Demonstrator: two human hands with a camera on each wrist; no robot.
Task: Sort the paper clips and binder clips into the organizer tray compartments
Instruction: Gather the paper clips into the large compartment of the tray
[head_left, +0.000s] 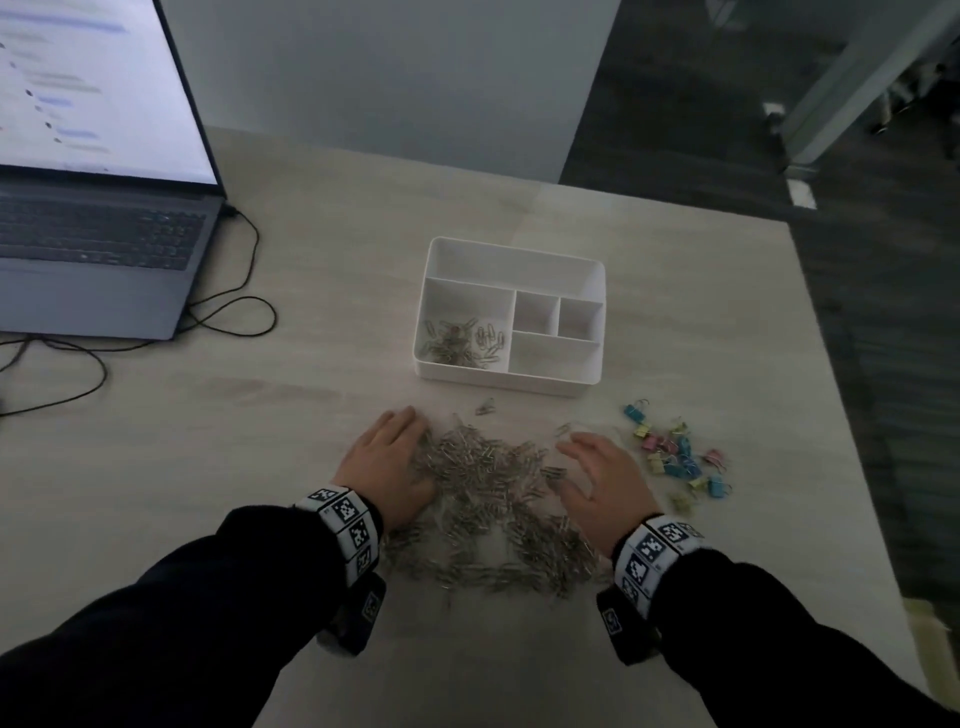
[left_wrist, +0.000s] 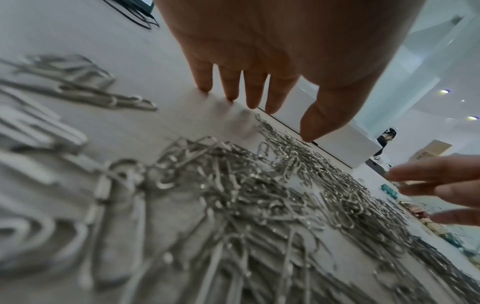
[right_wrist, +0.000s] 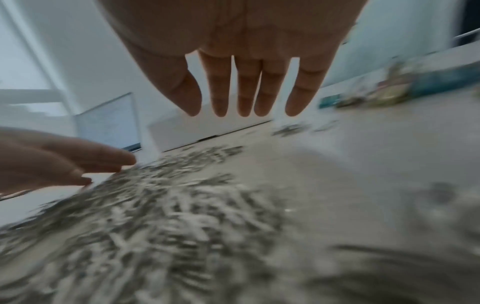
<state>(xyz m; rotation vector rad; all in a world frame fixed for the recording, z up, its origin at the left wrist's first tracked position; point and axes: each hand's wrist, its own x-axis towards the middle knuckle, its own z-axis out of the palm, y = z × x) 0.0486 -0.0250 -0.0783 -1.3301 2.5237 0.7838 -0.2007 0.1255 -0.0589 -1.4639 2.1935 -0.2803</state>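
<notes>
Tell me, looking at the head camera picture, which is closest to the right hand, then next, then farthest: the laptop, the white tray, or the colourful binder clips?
1. Binder clips, just right of the right hand.
2. White tray, ahead of it.
3. Laptop, far left.

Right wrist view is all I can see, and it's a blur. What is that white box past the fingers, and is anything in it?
Observer: That is the organizer tray. It has five compartments, and only the near-left one holds some sorted paper clips.
Visitor: And the colourful smear on the right?
Observer: Those are binder clips in blue, pink and yellow. They all lie loose on the table, none in the tray.
Visitor: Is either hand holding anything?
Observer: No. The left hand touches the table with straight fingertips at the left edge of the loose pile. The right hand hovers open over its right side.
</notes>
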